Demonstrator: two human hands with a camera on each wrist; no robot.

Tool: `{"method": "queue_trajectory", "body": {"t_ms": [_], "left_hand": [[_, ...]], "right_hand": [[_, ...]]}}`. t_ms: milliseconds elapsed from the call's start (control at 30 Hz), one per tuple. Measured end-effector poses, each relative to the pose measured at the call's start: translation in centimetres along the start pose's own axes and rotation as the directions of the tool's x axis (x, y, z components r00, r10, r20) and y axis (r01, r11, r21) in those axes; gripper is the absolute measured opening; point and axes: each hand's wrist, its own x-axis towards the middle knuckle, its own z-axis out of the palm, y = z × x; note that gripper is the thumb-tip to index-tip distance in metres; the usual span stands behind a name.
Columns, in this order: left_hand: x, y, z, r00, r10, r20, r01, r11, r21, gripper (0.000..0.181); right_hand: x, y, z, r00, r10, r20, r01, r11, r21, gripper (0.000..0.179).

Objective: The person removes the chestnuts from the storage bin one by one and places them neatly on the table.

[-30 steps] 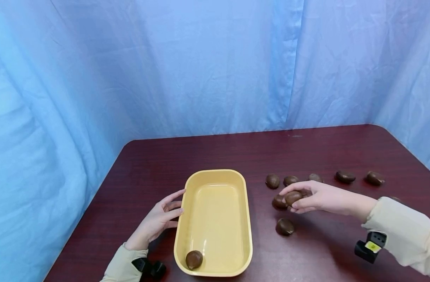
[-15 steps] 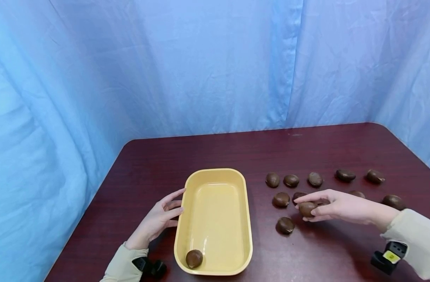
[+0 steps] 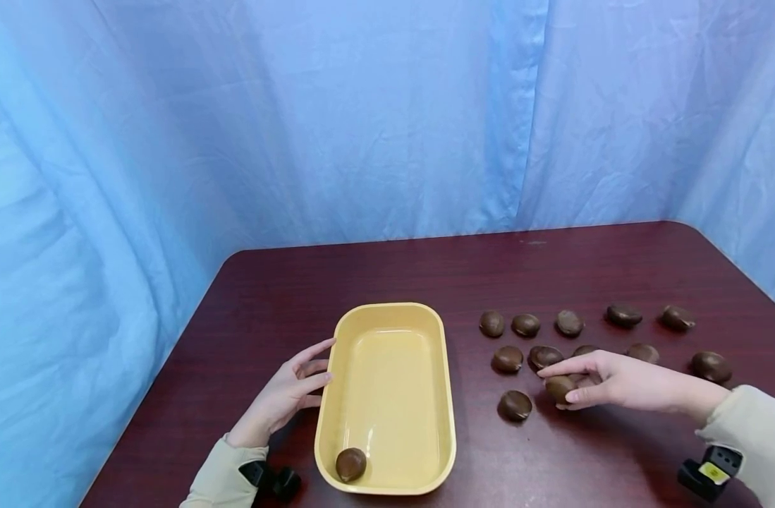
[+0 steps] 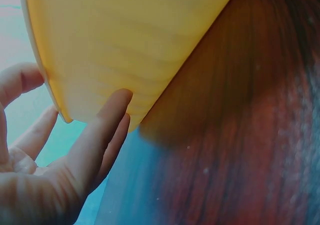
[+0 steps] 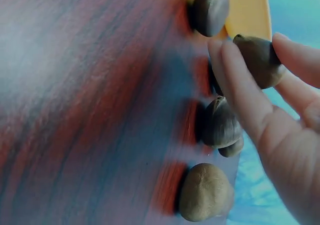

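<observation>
My right hand [image 3: 628,382] pinches a brown chestnut [image 3: 559,389] between thumb and fingers, low over the table. In the right wrist view the held chestnut [image 5: 260,60] sits near the fingertips. My left hand [image 3: 279,395] touches the left side of a yellow tray [image 3: 447,395]. The left wrist view has its fingers [image 4: 112,107] fairly straight against the tray's outer wall [image 4: 130,50], with another fingertip at the rim. One chestnut [image 3: 350,465] lies inside the tray, at its near left corner.
Loose chestnuts lie in rough rows right of the tray, including a far left one [image 3: 491,324], a near one [image 3: 515,406] and a right one [image 3: 711,367]. My right hand partly covers one [image 3: 584,350]. Blue curtains [image 3: 387,127] surround the dark red table [image 3: 285,296].
My right hand has moved right and slightly nearer with the chestnut in its grip, uncovering several chestnuts behind it. The left hand and tray have hardly moved.
</observation>
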Motion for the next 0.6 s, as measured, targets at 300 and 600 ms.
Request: {"method": "queue_trajectory", "body": {"t_ms": [300,600], "left_hand": [[0.0,0.0,0.0,1.000,0.004,0.011,-0.003,1.000,-0.012,0.065],[-0.1,0.0,-0.1,1.000,0.009,0.012,-0.008,1.000,-0.014,0.065]], "right_hand": [[0.8,0.2,1.6,0.978,-0.149,-0.147,0.051,0.853,-0.520,0.031],[1.2,0.2,2.6,0.974,-0.157,-0.160,-0.015,0.665,-0.747,0.036]]}}
